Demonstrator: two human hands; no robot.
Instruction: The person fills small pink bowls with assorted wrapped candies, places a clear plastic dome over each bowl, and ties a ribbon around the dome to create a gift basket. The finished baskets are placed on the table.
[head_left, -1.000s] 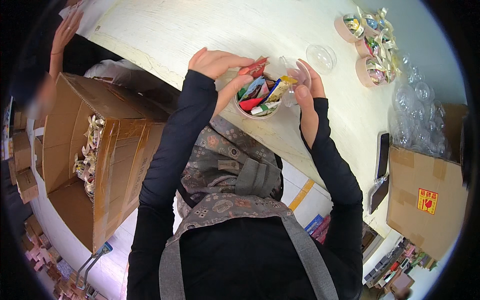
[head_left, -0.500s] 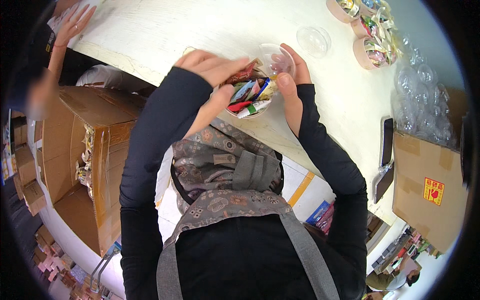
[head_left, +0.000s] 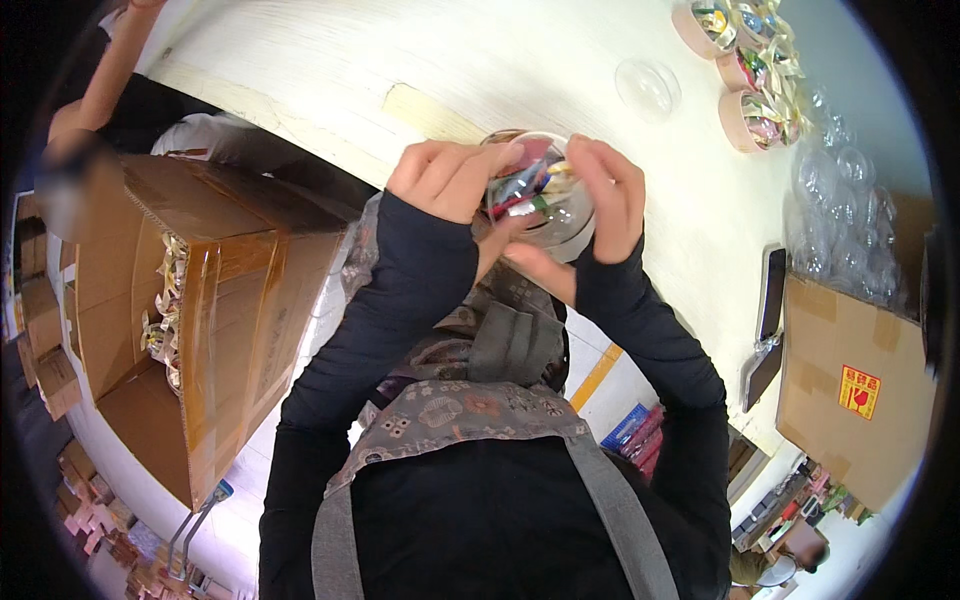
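A round tub of small colourful packets sits near the front edge of the white table, between my hands. Over it lies a clear plastic dome lid, tilted, with the packets visible through it. My right hand curls round the lid's right side, thumb at the near rim. From the left, my left hand closes on the lid and the tub's side, fingers on top and thumb low at the near rim. Whether the lid is seated on the rim cannot be told. Farther off lies another clear dome lid.
Filled pink tubs with ribbons stand at the far right. Beside them are stacked clear domes, a cardboard box and a phone. An open carton stands left. A co-worker's arm shows at upper left.
My right hand has brought the dome lid left and down over the tub. My left hand has moved from the packets to the lid and tub edge. The co-worker's hand has moved up.
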